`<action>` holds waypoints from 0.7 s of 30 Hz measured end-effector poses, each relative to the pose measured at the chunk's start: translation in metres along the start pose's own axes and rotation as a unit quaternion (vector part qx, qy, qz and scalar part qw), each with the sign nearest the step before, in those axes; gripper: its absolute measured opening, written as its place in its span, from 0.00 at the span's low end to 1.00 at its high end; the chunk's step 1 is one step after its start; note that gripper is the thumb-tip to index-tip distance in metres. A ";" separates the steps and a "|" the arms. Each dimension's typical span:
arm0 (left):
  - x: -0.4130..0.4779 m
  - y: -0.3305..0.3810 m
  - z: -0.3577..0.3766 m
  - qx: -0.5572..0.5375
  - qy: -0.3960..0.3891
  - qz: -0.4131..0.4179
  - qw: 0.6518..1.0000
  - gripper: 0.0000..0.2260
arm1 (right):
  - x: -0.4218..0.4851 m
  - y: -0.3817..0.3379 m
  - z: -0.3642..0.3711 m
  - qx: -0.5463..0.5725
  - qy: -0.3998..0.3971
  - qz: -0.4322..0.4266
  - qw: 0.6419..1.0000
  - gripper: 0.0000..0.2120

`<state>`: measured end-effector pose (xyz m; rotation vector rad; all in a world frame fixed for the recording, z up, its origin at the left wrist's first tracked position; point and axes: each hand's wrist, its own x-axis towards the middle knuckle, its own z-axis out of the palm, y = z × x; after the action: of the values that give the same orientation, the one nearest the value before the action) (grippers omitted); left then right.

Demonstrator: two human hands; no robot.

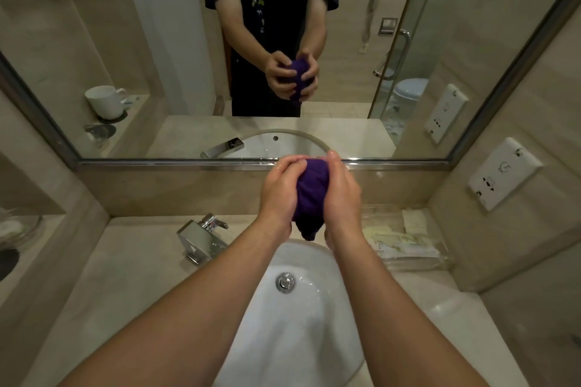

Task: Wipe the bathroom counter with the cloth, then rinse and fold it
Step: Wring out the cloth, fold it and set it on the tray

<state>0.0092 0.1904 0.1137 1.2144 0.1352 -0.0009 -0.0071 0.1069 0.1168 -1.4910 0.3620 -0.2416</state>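
A purple cloth (311, 195) is bunched into a tight wad between both hands, held above the back rim of the white sink (314, 324). My left hand (278, 192) grips its left side with fingers curled over the top. My right hand (342, 195) grips its right side. A dark tail of the cloth hangs down toward the basin. The mirror shows the same grip from the front. The beige stone counter (125, 276) surrounds the sink.
A chrome faucet (202, 239) stands left of the basin, no water running from it. A clear tray with packaged toiletries (405, 239) sits at the right back corner. Wall sockets (503, 173) are on the right wall. A glass dish (15, 229) rests on the left ledge.
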 end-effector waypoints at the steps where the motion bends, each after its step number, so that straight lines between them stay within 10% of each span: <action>1: -0.001 0.002 0.005 0.034 -0.004 0.001 0.999 0.10 | -0.004 0.000 0.005 -0.023 0.040 -0.011 0.999 0.18; 8: 0.007 -0.019 -0.001 0.177 0.110 -0.013 0.978 0.18 | -0.013 0.023 0.011 -0.118 0.103 -0.015 0.988 0.17; 21: 0.016 -0.041 -0.018 0.238 0.074 -0.084 0.965 0.17 | 0.005 0.034 0.001 -0.225 -0.002 0.056 0.973 0.15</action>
<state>0.0205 0.1941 0.0671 1.6812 0.3856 -0.0959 -0.0044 0.1082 0.0823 -1.9091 0.5204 -0.0671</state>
